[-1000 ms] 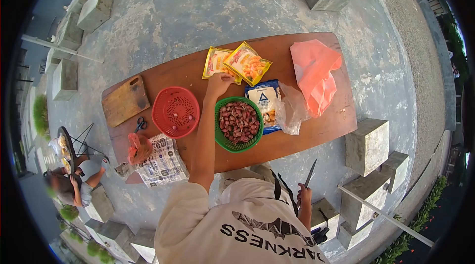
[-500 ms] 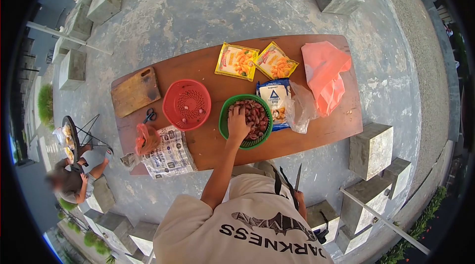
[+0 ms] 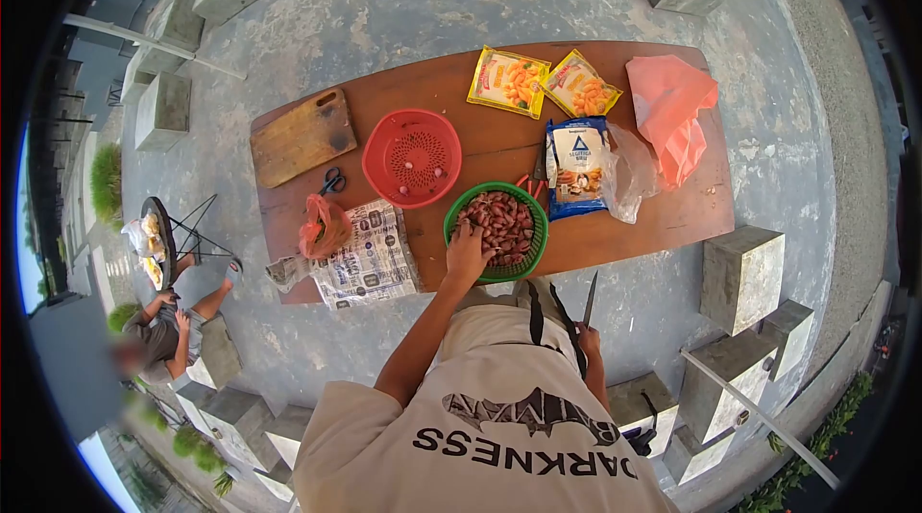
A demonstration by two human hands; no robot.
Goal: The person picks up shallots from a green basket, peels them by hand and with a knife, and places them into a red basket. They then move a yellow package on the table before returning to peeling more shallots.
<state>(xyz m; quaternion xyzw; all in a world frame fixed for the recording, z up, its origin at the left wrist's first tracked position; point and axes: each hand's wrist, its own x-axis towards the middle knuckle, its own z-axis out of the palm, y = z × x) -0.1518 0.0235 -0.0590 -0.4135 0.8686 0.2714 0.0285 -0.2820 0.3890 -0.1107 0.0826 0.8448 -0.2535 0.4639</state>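
A green plastic basket (image 3: 544, 242) full of small reddish shallots (image 3: 509, 225) stands by the table's near edge. My left hand (image 3: 468, 254) is at its near left side, fingers curled over the rim against the shallots; what the fingertips press on is partly hidden. Low at my right side, off the table, my right hand (image 3: 588, 335) is closed around the handle of a knife (image 3: 592, 297), blade pointing up and away. Left of the basket is a red colander (image 3: 379, 167) with a few shallots inside. A red-handled tool (image 3: 531, 186) lies just beyond the basket.
On the wooden table (image 3: 461, 119) lie a cutting board (image 3: 303, 138), scissors (image 3: 333, 181), a red plastic bag (image 3: 324, 227), printed paper (image 3: 370, 254), two yellow packets (image 3: 509, 81), a blue-white flour bag (image 3: 579, 167) and a pink bag (image 3: 672, 119). Another person (image 3: 168, 340) sits far left.
The green basket has come nearer to my body and to the table edge, with my left hand at its side. The red-handled tool now shows beyond it. My right hand still holds the knife.
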